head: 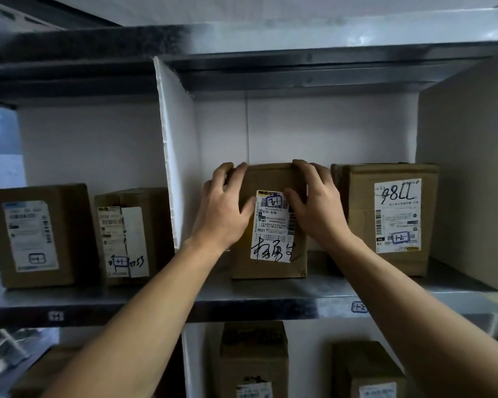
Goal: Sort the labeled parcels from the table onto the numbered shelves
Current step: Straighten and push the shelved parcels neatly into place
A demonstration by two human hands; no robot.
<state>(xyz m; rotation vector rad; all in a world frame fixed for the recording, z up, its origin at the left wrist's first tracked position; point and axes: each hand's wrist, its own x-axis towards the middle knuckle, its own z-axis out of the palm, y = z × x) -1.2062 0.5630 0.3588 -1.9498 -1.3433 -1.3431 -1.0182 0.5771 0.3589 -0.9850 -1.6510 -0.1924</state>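
The cardboard parcel (270, 179) I'm watching stands upright on the metal shelf (242, 297), in the compartment right of the white divider (174, 156). Its printed label (270, 225) faces me, with a boxed handwritten mark at the top and black scrawl at the bottom. Both hands have hold of it: the left hand (223, 211) grips its upper left corner and the right hand (318, 205) its upper right. The fingers (237, 169) are curled over the top edge and the thumbs pressed on the front face either side of the label. Just beside it on the right stands a second parcel (360, 219), its label upside down. A small tag (359, 307) on the shelf's front lip reads 1-2. Left of the divider I see two more parcels (78, 234) side by side, labels forward. On the level below, two further boxes (253, 357) show their tops.
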